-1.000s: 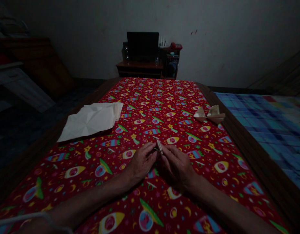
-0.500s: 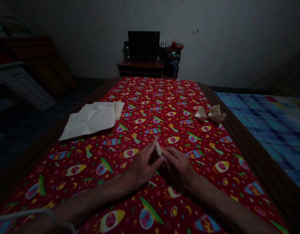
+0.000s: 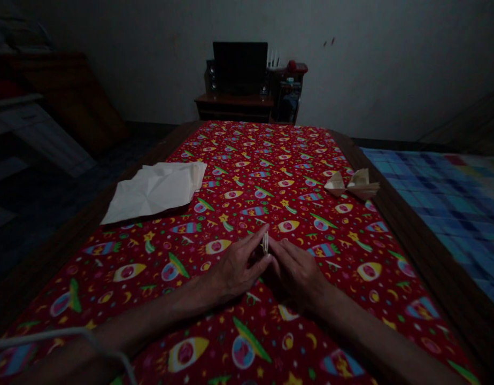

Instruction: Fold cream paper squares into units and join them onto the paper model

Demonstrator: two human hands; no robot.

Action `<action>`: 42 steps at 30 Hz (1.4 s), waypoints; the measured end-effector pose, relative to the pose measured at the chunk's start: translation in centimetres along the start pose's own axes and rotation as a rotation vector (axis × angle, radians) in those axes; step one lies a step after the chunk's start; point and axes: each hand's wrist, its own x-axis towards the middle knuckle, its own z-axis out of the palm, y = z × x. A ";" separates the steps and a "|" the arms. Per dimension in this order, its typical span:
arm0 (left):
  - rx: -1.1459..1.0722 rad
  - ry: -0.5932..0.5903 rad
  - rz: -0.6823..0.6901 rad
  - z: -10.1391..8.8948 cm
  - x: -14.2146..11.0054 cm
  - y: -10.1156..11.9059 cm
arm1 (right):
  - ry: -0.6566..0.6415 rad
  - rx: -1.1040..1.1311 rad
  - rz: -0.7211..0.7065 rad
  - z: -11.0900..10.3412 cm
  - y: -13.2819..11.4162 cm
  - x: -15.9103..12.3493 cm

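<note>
A small, thick piece of folded paper (image 3: pixel 265 243) stands edge-on between my hands, its pale layers showing. My left hand (image 3: pixel 238 266) has its fingers and thumb closed on the left side of it. From the right, my right hand (image 3: pixel 298 267) presses its fingers against the same piece; part of the paper is hidden behind the fingertips. Farther off on the right lie two folded paper shapes, a smaller one (image 3: pixel 335 184) and a larger one (image 3: pixel 363 186). To the left rests a stack of creased paper sheets (image 3: pixel 154 187).
A red cloth with rocket prints (image 3: pixel 247 342) covers the long table, with dark wooden edges. A white cable (image 3: pixel 70 332) crosses over my left forearm. At the far end stand a monitor (image 3: pixel 240 67) and a cabinet. A blue checked cloth (image 3: pixel 423 198) lies on the right.
The folded paper has turned more upright between my fingers, and both hands have shifted slightly right. The camera view has tilted a little; the paper stack and folded shapes stay on the cloth.
</note>
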 end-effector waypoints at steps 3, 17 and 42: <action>0.009 -0.005 -0.024 0.2 -0.1 -0.1 | 0.009 -0.118 -0.060 -0.1 -0.3 -0.1; 0.131 0.091 -0.012 0.5 0.2 -1.4 | -0.075 -0.199 0.178 -0.5 -0.1 0.3; 0.125 0.043 0.105 0.2 0.8 -1.2 | 0.006 -0.329 0.065 -0.1 -0.4 1.3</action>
